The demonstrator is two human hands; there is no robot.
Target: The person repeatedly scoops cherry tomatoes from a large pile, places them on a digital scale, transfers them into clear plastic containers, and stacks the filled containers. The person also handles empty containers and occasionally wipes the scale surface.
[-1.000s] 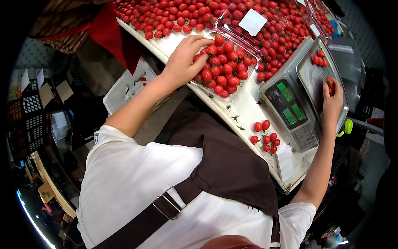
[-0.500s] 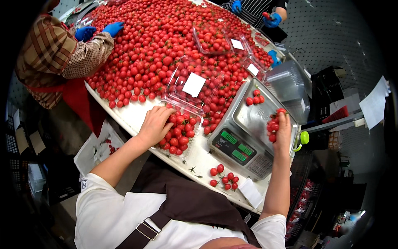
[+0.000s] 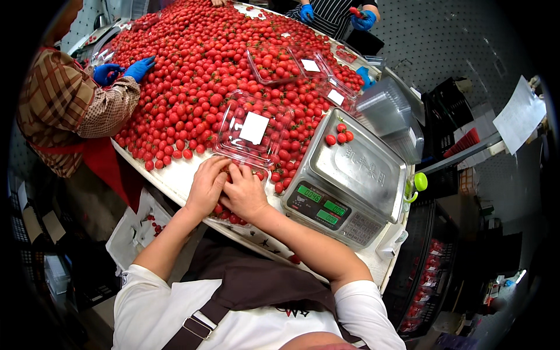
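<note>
Both my hands meet over the base of a clear plastic clamshell box (image 3: 268,173) filled with cherry tomatoes (image 3: 225,214). My left hand (image 3: 206,184) lies over its left side, fingers bent down at the far end. Right beside it, my right hand (image 3: 246,191) reaches across the tomatoes with curled fingers. Whatever the fingertips grip is hidden beneath them. The box's open lid (image 3: 230,139), with a white label (image 3: 254,128), leans back onto the tomato heap. To the right stands a digital scale (image 3: 364,169), carrying a few cherry tomatoes (image 3: 340,135) near its far left corner.
A large heap of cherry tomatoes (image 3: 192,70) covers much of the table (image 3: 186,169). More clamshells (image 3: 274,64) lie on it. Stacked clear boxes (image 3: 386,108) stand behind the scale. Two co-workers with blue gloves (image 3: 140,69) are at the far side and left.
My right hand has left the scale with its tomatoes and joined my left over the box. Most loose tomatoes in front of the scale are out of sight now, and the view has shifted.
</note>
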